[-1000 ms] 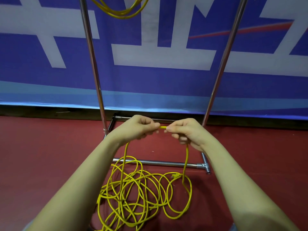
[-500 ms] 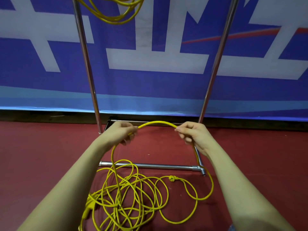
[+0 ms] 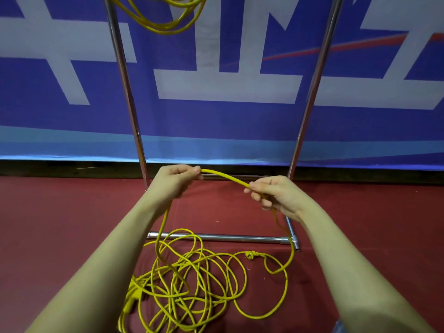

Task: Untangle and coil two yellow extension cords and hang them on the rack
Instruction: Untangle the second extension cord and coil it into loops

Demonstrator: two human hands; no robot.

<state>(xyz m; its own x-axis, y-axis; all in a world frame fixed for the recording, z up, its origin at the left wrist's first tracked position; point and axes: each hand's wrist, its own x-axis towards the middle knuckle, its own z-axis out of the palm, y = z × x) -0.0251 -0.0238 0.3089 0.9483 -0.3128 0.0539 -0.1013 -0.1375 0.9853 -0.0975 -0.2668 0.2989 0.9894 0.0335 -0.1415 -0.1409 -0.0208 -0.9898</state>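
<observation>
hung coil (image 3: 165, 18): top cut off | floor cord (image 3: 192, 284): bottom edge cut off

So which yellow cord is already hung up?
The coiled cord at the top, hanging between the rack's poles. The other cord lies in a tangle on the floor, one stretch held between the left hand and right hand.

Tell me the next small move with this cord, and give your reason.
Probably work loose the small knot lying on the floor first. Both hands already hold a short span of the yellow cord, left hand and right hand, but the strand falling from the right hand runs down to that knot and into the tangled pile. Coiling past it would likely snag.
</observation>
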